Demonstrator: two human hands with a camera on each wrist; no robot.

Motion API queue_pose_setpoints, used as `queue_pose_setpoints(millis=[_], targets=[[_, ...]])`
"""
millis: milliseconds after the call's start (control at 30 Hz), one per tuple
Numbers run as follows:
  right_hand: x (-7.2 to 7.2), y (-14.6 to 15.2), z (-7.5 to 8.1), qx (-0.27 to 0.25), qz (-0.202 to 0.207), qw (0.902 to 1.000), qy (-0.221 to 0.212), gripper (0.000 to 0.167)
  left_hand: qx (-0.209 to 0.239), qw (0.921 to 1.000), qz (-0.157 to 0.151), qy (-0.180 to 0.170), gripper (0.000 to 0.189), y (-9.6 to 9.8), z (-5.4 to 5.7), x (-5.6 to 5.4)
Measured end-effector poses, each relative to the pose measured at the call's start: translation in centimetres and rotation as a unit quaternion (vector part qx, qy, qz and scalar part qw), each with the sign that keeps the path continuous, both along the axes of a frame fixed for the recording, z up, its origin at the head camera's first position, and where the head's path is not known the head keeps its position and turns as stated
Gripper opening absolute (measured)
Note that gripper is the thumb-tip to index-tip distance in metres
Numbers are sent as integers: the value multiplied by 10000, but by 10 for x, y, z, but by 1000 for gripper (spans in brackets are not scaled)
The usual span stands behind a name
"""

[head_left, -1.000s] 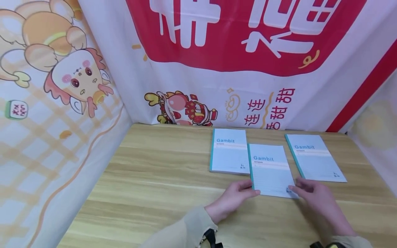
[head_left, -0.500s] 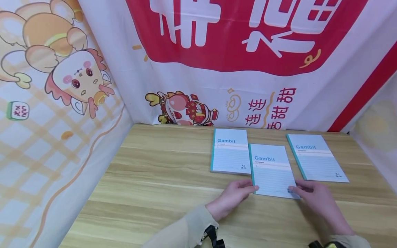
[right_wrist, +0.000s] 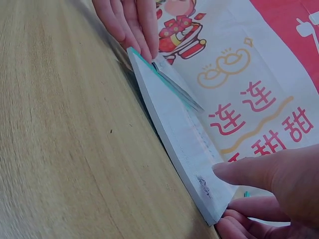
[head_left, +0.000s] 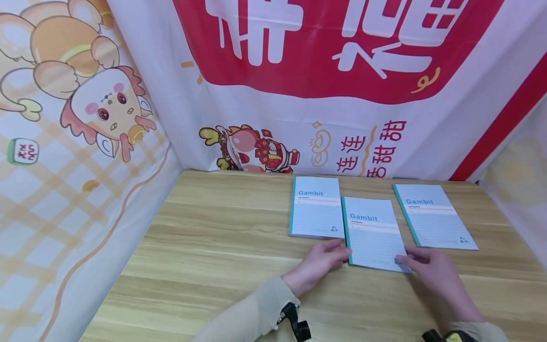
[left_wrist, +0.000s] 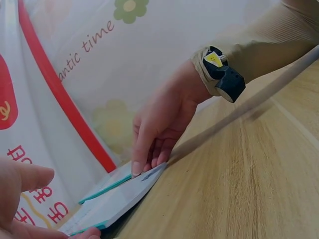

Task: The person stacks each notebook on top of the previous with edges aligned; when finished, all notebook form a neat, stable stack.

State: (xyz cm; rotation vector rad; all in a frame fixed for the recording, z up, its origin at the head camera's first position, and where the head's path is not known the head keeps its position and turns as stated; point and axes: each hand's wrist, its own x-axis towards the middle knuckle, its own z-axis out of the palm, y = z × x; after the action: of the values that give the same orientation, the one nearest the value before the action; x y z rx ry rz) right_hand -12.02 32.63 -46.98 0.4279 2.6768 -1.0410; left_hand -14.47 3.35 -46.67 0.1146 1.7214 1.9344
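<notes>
A pale blue Gambit notebook point(head_left: 374, 235) with a teal spine lies between my two hands, in front of two matching notebooks. My left hand point(head_left: 320, 263) is at its lower left, fingertips touching the teal spine. In the left wrist view the left thumb point(left_wrist: 37, 177) is raised off the cover. My right hand point(head_left: 438, 275) pinches the lower right corner, with the thumb on the cover and the fingers at the edge. A dark gap shows under the notebook's near edge point(right_wrist: 172, 149) in the right wrist view.
One notebook point(head_left: 317, 209) lies at the back left, its lower right corner by the middle notebook's spine. Another notebook point(head_left: 436, 216) lies to the right, separated by a strip of wooden table point(head_left: 213, 237). Printed cloth point(head_left: 265, 109) hangs behind the table and along its sides.
My left thumb has come off the cover, and the left hand has shifted slightly up and left to the spine. The right hand keeps its pinch; the notebooks have hardly moved.
</notes>
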Motion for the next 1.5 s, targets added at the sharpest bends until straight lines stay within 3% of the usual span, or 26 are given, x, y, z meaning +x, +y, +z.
queue_pose_setpoints(millis=[433, 733, 900, 1233, 1500], targets=[[0, 0, -5, -186, -280, 9994, -111, 79, -325, 9990, 314, 59, 42, 16, -12, -12], [3, -4, -4, -224, -423, 9989, 3, 73, -25, 9973, 518, -512, 41, 25, -7, -17], [5, -4, -5, -153, -438, 9988, 154, 65, 26, 9965, 638, -548, 43, 28, -11, -16], [3, 3, -6, -437, -377, 9983, 105, 73, 427, 9984, 324, -200, 46, 22, -9, -18], [-2, 1, 1, -885, -381, 9946, -385, 96, 619, 9981, 26, -50, 46, 13, 1, -20]])
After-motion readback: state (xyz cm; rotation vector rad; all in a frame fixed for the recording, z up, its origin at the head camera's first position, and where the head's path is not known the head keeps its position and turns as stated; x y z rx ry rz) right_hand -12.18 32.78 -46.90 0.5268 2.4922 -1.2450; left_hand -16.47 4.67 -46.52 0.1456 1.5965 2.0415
